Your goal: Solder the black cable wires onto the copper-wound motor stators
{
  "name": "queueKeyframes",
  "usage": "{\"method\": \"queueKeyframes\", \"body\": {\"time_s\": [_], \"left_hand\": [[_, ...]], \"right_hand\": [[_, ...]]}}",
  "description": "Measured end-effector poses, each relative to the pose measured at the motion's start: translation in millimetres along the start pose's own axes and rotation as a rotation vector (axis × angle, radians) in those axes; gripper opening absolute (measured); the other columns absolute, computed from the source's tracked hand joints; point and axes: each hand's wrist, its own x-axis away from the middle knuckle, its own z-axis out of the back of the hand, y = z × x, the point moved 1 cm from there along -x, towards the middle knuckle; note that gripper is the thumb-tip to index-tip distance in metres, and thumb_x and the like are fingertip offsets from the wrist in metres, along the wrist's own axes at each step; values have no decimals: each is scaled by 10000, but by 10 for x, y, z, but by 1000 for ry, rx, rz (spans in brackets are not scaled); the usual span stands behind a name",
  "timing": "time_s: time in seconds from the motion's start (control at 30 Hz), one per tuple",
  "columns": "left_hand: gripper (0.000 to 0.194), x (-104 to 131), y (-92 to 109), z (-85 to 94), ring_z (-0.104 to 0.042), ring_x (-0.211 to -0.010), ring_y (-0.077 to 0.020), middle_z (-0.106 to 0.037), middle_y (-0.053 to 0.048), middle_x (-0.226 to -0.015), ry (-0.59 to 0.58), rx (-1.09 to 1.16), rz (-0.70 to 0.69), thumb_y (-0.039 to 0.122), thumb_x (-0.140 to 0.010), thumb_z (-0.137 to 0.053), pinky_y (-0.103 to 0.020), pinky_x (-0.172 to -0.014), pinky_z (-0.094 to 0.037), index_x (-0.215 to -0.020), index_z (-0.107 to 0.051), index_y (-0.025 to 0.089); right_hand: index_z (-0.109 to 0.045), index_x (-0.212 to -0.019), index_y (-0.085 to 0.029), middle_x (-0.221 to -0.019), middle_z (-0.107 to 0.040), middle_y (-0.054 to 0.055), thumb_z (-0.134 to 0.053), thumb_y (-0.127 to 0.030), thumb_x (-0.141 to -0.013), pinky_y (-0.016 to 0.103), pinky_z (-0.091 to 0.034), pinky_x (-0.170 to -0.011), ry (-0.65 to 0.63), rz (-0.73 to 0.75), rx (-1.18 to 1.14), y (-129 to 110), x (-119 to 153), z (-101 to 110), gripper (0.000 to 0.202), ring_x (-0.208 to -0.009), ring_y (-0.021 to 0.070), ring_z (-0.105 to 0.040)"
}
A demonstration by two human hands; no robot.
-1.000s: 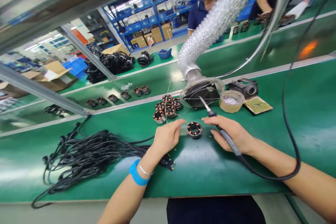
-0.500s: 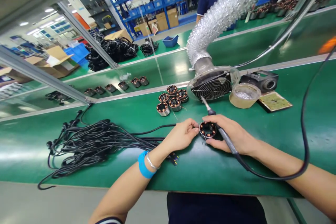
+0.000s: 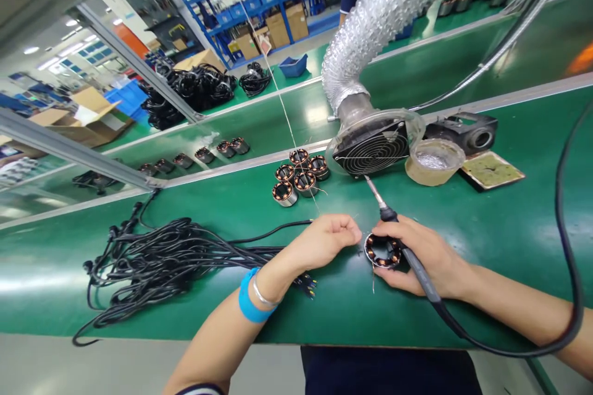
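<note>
My right hand [image 3: 424, 253] is closed around two things at once. Its thumb and fingers grip a motor stator [image 3: 383, 251] with copper windings, and a soldering iron [image 3: 417, 268] lies across the palm, tip pointing up and away. From the stator's near side a thin lead hangs down. My left hand [image 3: 331, 237], fingers pinched, is just left of the stator, apart from it. A thin pale strand that looks like solder wire [image 3: 283, 105] comes down from above to this hand. The part between the fingertips is mostly hidden.
Several stators [image 3: 301, 176] stand together behind my left hand. Black cables [image 3: 176, 259] lie in a heap at left. Beyond the iron are a fume extractor [image 3: 370, 151] with a foil duct, a round tub [image 3: 433, 163], a sponge tray [image 3: 492, 170] and an iron holder [image 3: 475, 134].
My right hand has moved right and nearer with the stator and soldering iron. The left fingertips have drawn apart from the stator. The pale strand now shows tauter and clearer.
</note>
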Motion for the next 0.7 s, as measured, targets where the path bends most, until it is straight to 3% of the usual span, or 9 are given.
{"method": "queueKeyframes", "body": {"time_s": [0.1,0.2,0.37,0.47,0.57,0.63,0.7], "left_hand": [[274,-40,-12,21,-341,-568,-99,-432,65,-586,90,-173,-18,446,-829,-588,-239,-564,-268,-795,-567,175],[336,-78,-60,56,-332,-570,-94,-423,65,-582,-16,-211,2,493,-844,-608,-234,-553,-261,-775,-575,166],[511,-127,-62,-10,-199,-439,-63,-281,117,-468,-107,125,106,673,-726,-691,-220,-448,-150,-728,-516,193],[570,-94,-22,-70,-114,-413,-62,-197,143,-445,-65,251,140,761,-731,-641,-225,-425,-100,-755,-509,207],[575,-2,27,-23,-202,-472,-60,-294,106,-493,-15,3,73,729,-738,-686,-216,-460,-143,-694,-522,180],[569,61,39,40,-241,-502,-60,-356,84,-513,-63,-171,104,689,-734,-722,-219,-476,-164,-637,-522,165],[579,95,29,79,-258,-497,-60,-399,69,-508,-153,-170,144,704,-736,-706,-226,-478,-178,-629,-571,150]], "right_hand": [[-478,-1284,-211,-1030,-657,87,-671,-323,-888,330,-576,-743,1,3,-3,8,18,-19,454,-867,218,-648],[-473,-1298,-203,-1049,-654,99,-665,-323,-888,331,-581,-762,3,0,-17,4,16,-21,469,-915,230,-653],[-486,-1299,-225,-998,-641,72,-673,-279,-864,311,-575,-730,-14,-24,-39,-28,0,-15,477,-853,208,-638],[-475,-1315,-228,-1026,-639,76,-671,-266,-861,311,-575,-748,-26,-34,-59,-38,-8,-10,497,-874,207,-634],[-480,-1311,-221,-998,-623,66,-676,-259,-860,299,-563,-728,-25,-24,-74,-38,-12,-8,493,-841,197,-619],[-483,-1307,-218,-975,-613,61,-677,-259,-859,295,-556,-709,-14,-15,-71,-37,-13,-9,490,-822,196,-610],[-483,-1306,-219,-969,-609,60,-673,-259,-863,292,-554,-702,-9,-17,-65,-40,-14,-10,484,-816,195,-609]]}}
